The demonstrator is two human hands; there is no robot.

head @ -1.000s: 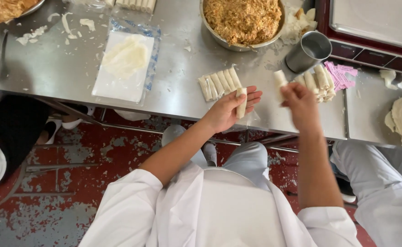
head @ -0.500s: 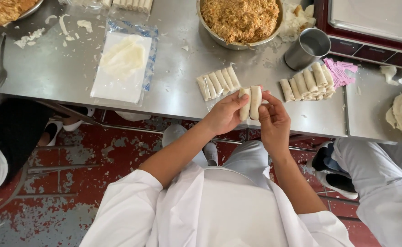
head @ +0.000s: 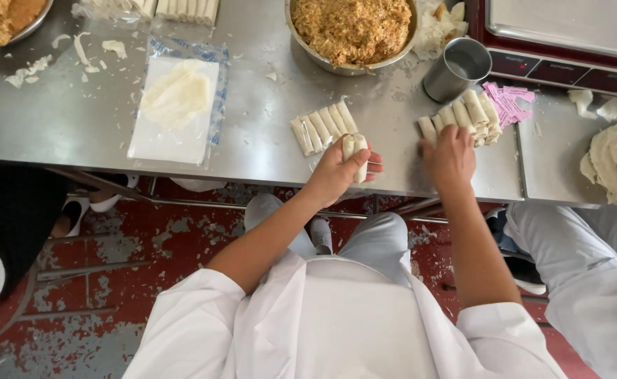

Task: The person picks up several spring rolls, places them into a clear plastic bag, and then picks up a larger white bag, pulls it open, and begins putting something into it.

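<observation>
- Left hand (head: 340, 168) grips two pale rolls (head: 355, 154) upright, just off the counter (head: 266, 133) edge.
- Right hand (head: 448, 156), fingers curled, touches the stacked rolls (head: 463, 116) beside a metal cup (head: 455, 68); grip cannot be told.

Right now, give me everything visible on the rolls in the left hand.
The rolls in the left hand: two pale, cream wrapped cylinders, thin dough-like skin, side by side and touching, standing roughly upright. Fingers curl around their lower part; the tops stick out. They hang over the steel table's near edge, just below a row of similar rolls.
</observation>
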